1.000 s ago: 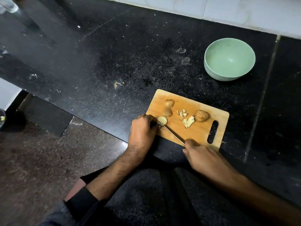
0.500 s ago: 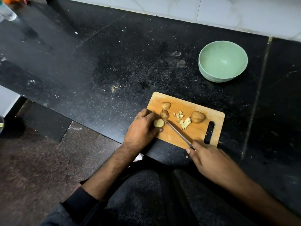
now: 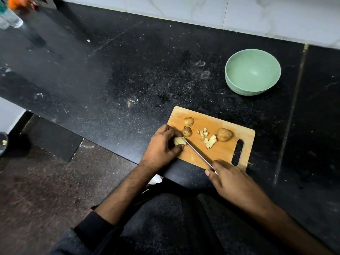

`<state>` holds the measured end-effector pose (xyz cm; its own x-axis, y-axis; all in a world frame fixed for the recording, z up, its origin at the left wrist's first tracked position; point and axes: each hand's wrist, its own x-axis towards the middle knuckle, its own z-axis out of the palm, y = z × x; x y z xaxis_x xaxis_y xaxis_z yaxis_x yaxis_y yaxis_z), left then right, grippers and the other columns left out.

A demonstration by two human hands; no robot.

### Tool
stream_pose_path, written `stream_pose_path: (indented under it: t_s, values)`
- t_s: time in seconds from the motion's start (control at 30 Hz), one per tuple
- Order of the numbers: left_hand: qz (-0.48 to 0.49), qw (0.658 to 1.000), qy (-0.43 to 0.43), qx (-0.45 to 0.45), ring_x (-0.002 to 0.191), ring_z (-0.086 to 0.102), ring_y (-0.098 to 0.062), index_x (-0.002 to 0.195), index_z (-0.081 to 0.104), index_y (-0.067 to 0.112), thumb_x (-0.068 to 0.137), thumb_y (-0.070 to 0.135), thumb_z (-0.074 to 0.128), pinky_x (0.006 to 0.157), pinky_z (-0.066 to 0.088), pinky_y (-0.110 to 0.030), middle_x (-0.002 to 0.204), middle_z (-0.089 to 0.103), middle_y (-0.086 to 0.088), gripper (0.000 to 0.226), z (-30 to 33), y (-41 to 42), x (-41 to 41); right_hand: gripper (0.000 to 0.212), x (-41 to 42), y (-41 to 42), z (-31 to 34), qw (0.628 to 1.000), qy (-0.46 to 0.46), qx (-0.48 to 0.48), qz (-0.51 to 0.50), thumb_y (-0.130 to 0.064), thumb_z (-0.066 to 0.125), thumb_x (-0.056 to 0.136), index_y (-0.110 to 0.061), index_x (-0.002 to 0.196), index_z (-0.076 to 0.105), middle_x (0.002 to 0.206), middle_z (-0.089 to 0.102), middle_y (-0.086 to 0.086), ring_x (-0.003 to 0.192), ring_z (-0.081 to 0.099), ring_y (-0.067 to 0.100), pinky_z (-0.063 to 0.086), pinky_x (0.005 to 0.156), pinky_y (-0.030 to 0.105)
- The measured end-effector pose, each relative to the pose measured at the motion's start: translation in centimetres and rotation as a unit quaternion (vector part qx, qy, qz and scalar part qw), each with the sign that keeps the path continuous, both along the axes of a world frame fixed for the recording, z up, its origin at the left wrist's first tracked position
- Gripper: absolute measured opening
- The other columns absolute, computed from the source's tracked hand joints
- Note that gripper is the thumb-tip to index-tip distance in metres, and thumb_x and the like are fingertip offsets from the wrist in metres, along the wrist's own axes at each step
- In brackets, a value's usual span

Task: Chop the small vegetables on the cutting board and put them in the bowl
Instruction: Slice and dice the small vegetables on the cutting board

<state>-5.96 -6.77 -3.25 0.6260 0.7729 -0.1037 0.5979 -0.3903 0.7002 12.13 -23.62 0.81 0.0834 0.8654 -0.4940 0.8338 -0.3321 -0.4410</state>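
Potatoes, small and brown-skinned, lie on the wooden cutting board (image 3: 220, 155) at the near edge of the black countertop (image 3: 128, 70). I count three uncut or part-cut pieces: one potato (image 3: 188, 121) near the board's far left corner, a second potato (image 3: 187, 131) just beside it toward me, and a larger potato (image 3: 224, 134) near the board's handle slot. Between the second and the larger one lies a scatter of pale diced pieces (image 3: 208, 138).

My left hand (image 3: 161, 146) rests on the board's left edge. Its fingers and thumb curl round a pale cut half (image 3: 179, 141), pinning it cut face up against the board.

My right hand (image 3: 233, 183) sits at the board's near edge, fingers wrapped round the handle of a knife (image 3: 197, 153); the handle itself is hidden inside the grip. The blade runs diagonally across the board, and its tip meets the pale half held by my left hand.

I see a green bowl (image 3: 239, 87) upright on the countertop beyond the board and to its right, well apart from it. No pieces are visible inside.

A clear bottle (image 3: 11, 19) stands at the countertop's far left corner.
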Motion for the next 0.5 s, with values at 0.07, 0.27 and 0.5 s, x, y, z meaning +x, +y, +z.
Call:
stream_pose_path:
  t_s: [0.07,0.27,0.5]
  values:
    - [0.000,1.000,-0.009,-0.007,0.100,0.055,-0.007,0.108,0.068,0.022,0.080,0.023,0.078,0.090,0.048,-0.024,0.104,0.053,0.009,0.030,-0.2,0.2,-0.1,0.026,0.1,0.0,0.1,1.000,-0.002,0.003,-0.004,-0.049,0.029,0.104,-0.028,0.106,0.043,0.084,0.057,-0.007,0.075,0.057,0.008,0.044,0.066,0.027]
    - [0.017,1.000,-0.024,0.003,0.100,0.058,-0.009,0.104,0.070,0.020,0.081,0.024,0.079,0.090,0.049,-0.024,0.104,0.055,0.006,0.026,-0.1,-0.2,0.1,0.028,-0.1,-0.1,0.2,1.000,0.008,0.004,-0.006,-0.050,0.029,0.104,-0.027,0.108,0.044,0.086,0.059,-0.006,0.078,0.060,0.010,0.050,0.070,0.030]
    - [0.056,0.998,-0.010,0.025,0.097,0.059,-0.013,0.105,0.069,0.019,0.081,0.029,0.080,0.088,0.048,-0.024,0.105,0.057,0.005,0.028,-0.1,-2.6,2.9,0.019,0.6,-1.2,0.9,1.000,0.003,-0.002,-0.027,-0.051,0.029,0.104,-0.034,0.097,0.036,0.093,0.057,-0.008,0.083,0.059,0.009,0.051,0.073,0.031]
